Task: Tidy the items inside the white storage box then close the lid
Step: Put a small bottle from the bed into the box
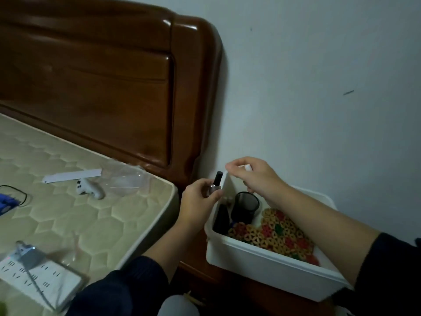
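Both hands (227,185) over white storage box (273,270)

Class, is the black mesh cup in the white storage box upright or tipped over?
Upright: the black mesh cup stands with its round open mouth facing up inside the white plastic storage box.

Two bare hands, dark sleeves pushed up

The left hand (200,197) and right hand (255,176) wear no gloves, rings or watch. Behind each wrist the forearm is bare; a dark navy sleeve (136,283) bunches near the left elbow, and a matching one covers the right arm.
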Tool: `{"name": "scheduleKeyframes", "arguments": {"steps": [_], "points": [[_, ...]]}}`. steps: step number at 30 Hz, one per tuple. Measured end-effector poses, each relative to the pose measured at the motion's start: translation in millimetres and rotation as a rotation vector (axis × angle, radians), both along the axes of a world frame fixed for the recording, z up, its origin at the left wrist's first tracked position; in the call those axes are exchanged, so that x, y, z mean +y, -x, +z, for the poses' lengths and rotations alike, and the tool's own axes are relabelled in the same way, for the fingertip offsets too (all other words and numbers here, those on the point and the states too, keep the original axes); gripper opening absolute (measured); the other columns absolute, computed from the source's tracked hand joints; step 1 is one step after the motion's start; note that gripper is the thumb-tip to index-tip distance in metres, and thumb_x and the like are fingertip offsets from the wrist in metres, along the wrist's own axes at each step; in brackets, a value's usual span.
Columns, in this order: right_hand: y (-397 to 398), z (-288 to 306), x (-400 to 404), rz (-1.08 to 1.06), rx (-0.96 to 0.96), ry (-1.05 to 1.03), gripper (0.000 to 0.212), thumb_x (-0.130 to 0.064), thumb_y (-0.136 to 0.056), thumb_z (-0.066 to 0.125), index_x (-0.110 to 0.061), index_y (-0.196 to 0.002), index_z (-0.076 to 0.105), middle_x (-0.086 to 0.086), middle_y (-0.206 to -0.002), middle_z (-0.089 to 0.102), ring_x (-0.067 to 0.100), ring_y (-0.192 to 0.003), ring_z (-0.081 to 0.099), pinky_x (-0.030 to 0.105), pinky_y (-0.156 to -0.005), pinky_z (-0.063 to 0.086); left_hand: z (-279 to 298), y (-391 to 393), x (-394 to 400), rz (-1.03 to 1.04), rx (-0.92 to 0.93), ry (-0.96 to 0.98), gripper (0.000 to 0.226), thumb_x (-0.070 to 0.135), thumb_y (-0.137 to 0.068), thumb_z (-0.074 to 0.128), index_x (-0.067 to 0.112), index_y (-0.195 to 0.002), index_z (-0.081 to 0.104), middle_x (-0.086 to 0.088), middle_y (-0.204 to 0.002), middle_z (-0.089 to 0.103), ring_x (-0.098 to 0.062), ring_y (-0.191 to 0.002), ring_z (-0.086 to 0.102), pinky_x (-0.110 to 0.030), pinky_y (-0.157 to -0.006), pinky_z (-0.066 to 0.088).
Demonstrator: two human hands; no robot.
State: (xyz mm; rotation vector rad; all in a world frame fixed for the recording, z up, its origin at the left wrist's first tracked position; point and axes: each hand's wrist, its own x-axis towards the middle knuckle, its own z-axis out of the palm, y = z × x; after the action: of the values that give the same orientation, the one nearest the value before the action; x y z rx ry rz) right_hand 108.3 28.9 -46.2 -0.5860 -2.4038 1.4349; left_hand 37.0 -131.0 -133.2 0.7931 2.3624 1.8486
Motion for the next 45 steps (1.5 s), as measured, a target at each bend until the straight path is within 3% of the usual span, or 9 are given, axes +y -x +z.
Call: {"name": "scheduleKeyframes", "arguments": {"steps": [3, 7, 10, 12, 16, 20, 26, 35, 45], "points": [[-12.2, -6.4, 14.6, 0.035, 0.015, -0.227, 0.015, -0.043, -0.09, 0.08, -0.031, -0.098, 0.081, -0.012, -0.096, 0.077, -0.002, -0.091, 0.069, 0.017, -0.077, 0.049, 7.5, -10.3, 16.2, -0.075, 0.014, 0.002, 0.019, 0.024, -0.091, 0.081, 0.021, -0.109, 0.077, 0.012, -0.091, 0.075, 0.006, -0.085, 0.068, -0.006, -0.067, 0.049], [-15.5, -12.8, 30.4, 0.046, 0.013, -0.246, 0.016, -0.039, -0.091, 0.081, -0.027, -0.102, 0.082, -0.013, -0.096, 0.078, 0.0, -0.096, 0.07, 0.021, -0.087, 0.054, 11.4, -10.3, 35.0, -0.127, 0.056, 0.042, 0.022, 0.024, -0.091, 0.08, 0.02, -0.113, 0.078, 0.01, -0.093, 0.076, -0.001, -0.083, 0.069, -0.013, -0.071, 0.051], [-10.4, -18.9, 43.2, -0.012, -0.009, -0.322, 0.017, -0.042, -0.091, 0.078, -0.028, -0.1, 0.08, -0.013, -0.094, 0.076, 0.003, -0.094, 0.069, 0.021, -0.079, 0.051, 7.9, -6.6, 47.6, -0.104, 0.063, 0.121, 0.038, 0.023, -0.092, 0.079, 0.025, -0.128, 0.07, 0.009, -0.116, 0.071, -0.01, -0.106, 0.066, -0.029, -0.089, 0.055], [-4.1, -24.5, 51.6, -0.069, -0.034, -0.361, 0.016, -0.044, -0.091, 0.077, -0.029, -0.097, 0.078, -0.012, -0.093, 0.074, 0.004, -0.09, 0.067, 0.018, -0.071, 0.046, 1.2, 0.3, 54.6, 0.009, 0.087, 0.325, 0.055, 0.028, -0.093, 0.074, 0.03, -0.145, 0.055, 0.006, -0.141, 0.055, -0.021, -0.128, 0.05, -0.042, -0.108, 0.044], [13.2, -42.6, 65.9, -0.132, -0.097, -0.383, 0.014, -0.045, -0.091, 0.076, -0.032, -0.091, 0.074, -0.014, -0.09, 0.071, 0.004, -0.084, 0.065, 0.021, -0.064, 0.044, -17.5, 14.0, 64.6, 0.115, -0.14, 0.557, 0.057, 0.036, -0.109, 0.044, 0.02, -0.162, 0.029, -0.014, -0.16, 0.034, -0.036, -0.144, 0.035, -0.05, -0.115, 0.032], [35.0, -67.6, 69.5, -0.105, -0.232, -0.462, 0.012, -0.047, -0.091, 0.073, -0.036, -0.092, 0.069, -0.015, -0.091, 0.07, 0.006, -0.082, 0.065, 0.027, -0.065, 0.05, -38.4, 18.3, 66.0, 0.034, -0.288, 0.57, 0.05, 0.037, -0.113, 0.026, 0.026, -0.161, 0.028, -0.014, -0.158, 0.034, -0.039, -0.142, 0.035, -0.053, -0.113, 0.034], [68.0, -95.1, 69.6, -0.091, -0.376, -0.567, 0.012, -0.042, -0.091, 0.075, -0.03, -0.094, 0.074, -0.004, -0.101, 0.073, 0.021, -0.095, 0.069, 0.04, -0.085, 0.06, -40.3, 33.4, 73.8, -0.066, -0.249, 0.566, 0.048, 0.033, -0.113, 0.027, 0.023, -0.16, 0.029, -0.013, -0.158, 0.034, -0.038, -0.14, 0.039, -0.052, -0.114, 0.037], [94.3, -120.8, 65.0, 0.016, -0.547, -0.76, 0.016, -0.036, -0.092, 0.075, -0.023, -0.101, 0.074, 0.001, -0.104, 0.072, 0.026, -0.098, 0.07, 0.04, -0.082, 0.062, -51.0, 37.1, 74.3, -0.072, -0.351, 0.457, 0.052, 0.048, -0.111, 0.023, 0.027, -0.157, 0.032, -0.014, -0.153, 0.039, -0.034, -0.135, 0.046, -0.056, -0.114, 0.04], [112.6, -140.0, 62.1, 0.08, -0.635, -1.042, 0.011, -0.021, -0.097, 0.065, -0.021, -0.107, 0.07, 0.003, -0.116, 0.068, 0.025, -0.112, 0.065, 0.039, -0.099, 0.042, -54.9, 37.4, 74.5, -0.054, -0.364, 0.448, 0.056, 0.05, -0.11, 0.025, 0.027, -0.161, 0.026, -0.013, -0.16, 0.033, -0.036, -0.143, 0.041, -0.056, -0.119, 0.034]]}}
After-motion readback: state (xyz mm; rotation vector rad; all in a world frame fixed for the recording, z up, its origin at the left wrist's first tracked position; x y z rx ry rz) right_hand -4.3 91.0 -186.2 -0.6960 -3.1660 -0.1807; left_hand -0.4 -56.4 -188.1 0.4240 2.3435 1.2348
